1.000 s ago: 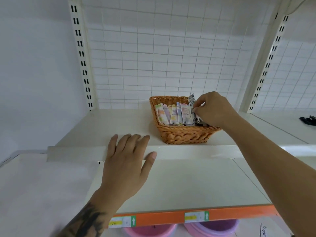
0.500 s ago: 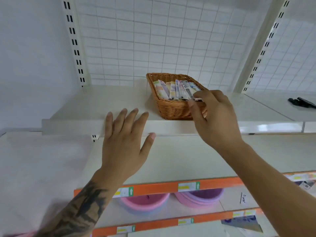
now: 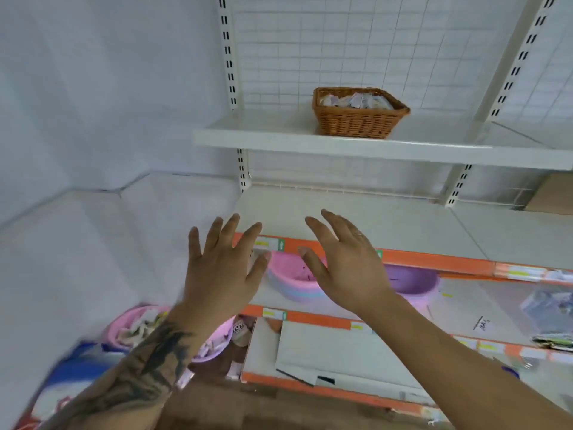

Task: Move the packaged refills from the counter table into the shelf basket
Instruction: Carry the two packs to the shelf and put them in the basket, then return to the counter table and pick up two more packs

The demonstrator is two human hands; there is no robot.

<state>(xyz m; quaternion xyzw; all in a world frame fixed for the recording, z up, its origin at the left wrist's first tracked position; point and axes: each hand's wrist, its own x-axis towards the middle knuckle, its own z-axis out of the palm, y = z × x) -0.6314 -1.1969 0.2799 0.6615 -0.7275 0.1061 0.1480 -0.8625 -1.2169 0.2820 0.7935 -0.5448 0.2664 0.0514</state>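
Now the refills (image 3: 356, 100) lie in the basket (image 3: 359, 119) on the upper shelf, top centre of frame. Both the left hand (image 3: 221, 268) and right hand (image 3: 344, 268) are spread and empty; no worktop shows, so whether more remain is unclear.

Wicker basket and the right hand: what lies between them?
In the head view, only the white shelf edge and bare lower shelf separate the basket from the right hand.

A brown wicker basket (image 3: 361, 119) sits on the upper shelf, holding packaged refills (image 3: 353, 99) (blurred, jumbled).
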